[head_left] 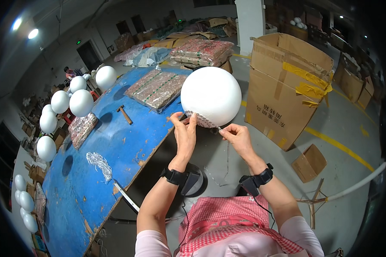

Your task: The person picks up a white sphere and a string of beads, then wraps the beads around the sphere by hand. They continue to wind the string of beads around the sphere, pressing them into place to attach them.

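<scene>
A large smooth white ball stands in front of me, just off the blue table's edge. Rows of small, shiny, silvery sequin-like trim cover a patch low on its near side. My left hand grips the ball's lower left, its thumb pressed at the trim and its other fingers partly hidden. With thumb and forefinger, my right hand pinches a thin silver strand at the trim's right end. A long loose length of strand dangles below toward the floor.
On the blue table lie a hammer, a bundle of silver strands and a plastic-wrapped flat pack. Several white balls stand along the left. A tall cardboard box and a small carton are at right.
</scene>
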The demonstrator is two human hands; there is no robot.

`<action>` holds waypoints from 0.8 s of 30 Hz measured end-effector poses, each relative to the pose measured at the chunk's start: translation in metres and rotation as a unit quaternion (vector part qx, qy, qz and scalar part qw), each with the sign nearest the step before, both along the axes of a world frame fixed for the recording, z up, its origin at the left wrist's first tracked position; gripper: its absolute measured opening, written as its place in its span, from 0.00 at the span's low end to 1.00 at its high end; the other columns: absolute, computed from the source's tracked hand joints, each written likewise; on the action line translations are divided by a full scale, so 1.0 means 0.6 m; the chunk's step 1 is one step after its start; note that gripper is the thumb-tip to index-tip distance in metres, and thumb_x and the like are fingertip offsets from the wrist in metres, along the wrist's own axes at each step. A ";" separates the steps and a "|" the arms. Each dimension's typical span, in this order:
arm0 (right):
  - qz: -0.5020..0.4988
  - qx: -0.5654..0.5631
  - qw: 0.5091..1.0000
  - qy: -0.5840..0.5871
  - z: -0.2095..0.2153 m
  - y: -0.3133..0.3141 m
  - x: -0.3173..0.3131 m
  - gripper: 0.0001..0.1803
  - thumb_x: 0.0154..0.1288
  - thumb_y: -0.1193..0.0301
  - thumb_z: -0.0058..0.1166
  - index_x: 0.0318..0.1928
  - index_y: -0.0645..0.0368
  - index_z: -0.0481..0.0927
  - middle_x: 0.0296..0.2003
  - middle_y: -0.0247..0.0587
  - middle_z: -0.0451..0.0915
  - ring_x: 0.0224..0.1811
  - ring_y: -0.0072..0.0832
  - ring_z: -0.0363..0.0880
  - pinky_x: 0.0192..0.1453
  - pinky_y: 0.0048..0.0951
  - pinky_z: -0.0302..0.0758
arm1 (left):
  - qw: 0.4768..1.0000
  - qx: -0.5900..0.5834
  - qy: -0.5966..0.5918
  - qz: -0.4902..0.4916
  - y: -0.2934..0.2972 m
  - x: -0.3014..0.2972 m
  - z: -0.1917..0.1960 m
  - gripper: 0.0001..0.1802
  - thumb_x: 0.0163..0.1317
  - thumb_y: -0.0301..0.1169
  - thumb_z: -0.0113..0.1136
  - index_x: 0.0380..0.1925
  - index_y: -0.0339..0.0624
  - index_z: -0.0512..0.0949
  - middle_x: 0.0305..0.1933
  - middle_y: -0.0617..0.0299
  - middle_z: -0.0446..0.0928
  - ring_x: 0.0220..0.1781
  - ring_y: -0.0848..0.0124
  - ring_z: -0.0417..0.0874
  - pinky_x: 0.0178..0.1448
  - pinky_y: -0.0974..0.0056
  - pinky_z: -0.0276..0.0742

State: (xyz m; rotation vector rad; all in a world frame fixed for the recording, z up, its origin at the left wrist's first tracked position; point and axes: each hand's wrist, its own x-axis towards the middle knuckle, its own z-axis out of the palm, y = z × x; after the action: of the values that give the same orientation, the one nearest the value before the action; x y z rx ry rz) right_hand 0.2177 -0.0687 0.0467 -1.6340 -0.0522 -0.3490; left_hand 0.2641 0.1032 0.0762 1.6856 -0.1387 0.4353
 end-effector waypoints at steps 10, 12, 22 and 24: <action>-0.039 0.018 0.999 -0.012 0.013 -0.003 -0.016 0.07 0.58 0.74 0.59 0.25 0.63 0.79 0.18 0.28 0.75 0.21 0.13 0.71 0.26 0.15 0.66 | 0.997 0.033 0.036 -0.057 0.001 0.000 0.004 0.26 0.65 0.44 0.53 0.49 0.35 0.59 0.36 0.44 0.78 0.40 0.61 0.80 0.45 0.60 0.73; -0.037 0.025 0.999 -0.018 0.036 0.002 -0.036 0.08 0.58 0.73 0.59 0.25 0.63 0.78 0.18 0.28 0.75 0.21 0.13 0.71 0.26 0.15 0.66 | 0.997 0.039 0.019 -0.056 0.007 0.005 -0.003 0.27 0.64 0.44 0.55 0.49 0.35 0.59 0.36 0.43 0.77 0.41 0.61 0.79 0.45 0.60 0.73; -0.097 -0.078 0.986 -0.110 0.026 0.005 -0.037 0.08 0.56 0.71 0.59 0.26 0.64 0.77 0.16 0.33 0.75 0.17 0.16 0.69 0.23 0.23 0.65 | 0.995 -0.012 0.067 -0.075 0.016 0.012 0.007 0.26 0.62 0.42 0.59 0.49 0.35 0.61 0.37 0.49 0.76 0.37 0.68 0.78 0.40 0.67 0.73; -0.078 -0.059 0.994 -0.050 0.013 0.001 -0.024 0.09 0.56 0.71 0.60 0.26 0.64 0.77 0.15 0.33 0.75 0.17 0.16 0.69 0.23 0.22 0.65 | 0.990 -0.055 0.097 -0.092 0.022 0.010 0.012 0.24 0.63 0.40 0.58 0.49 0.35 0.62 0.36 0.52 0.76 0.34 0.72 0.77 0.38 0.69 0.73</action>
State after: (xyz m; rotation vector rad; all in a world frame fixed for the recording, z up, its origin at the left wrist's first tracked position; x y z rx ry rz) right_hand 0.2035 -0.0681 0.0546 -1.7407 -0.0213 -0.5558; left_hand 0.2700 0.1162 0.0833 1.5813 -0.1246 0.1371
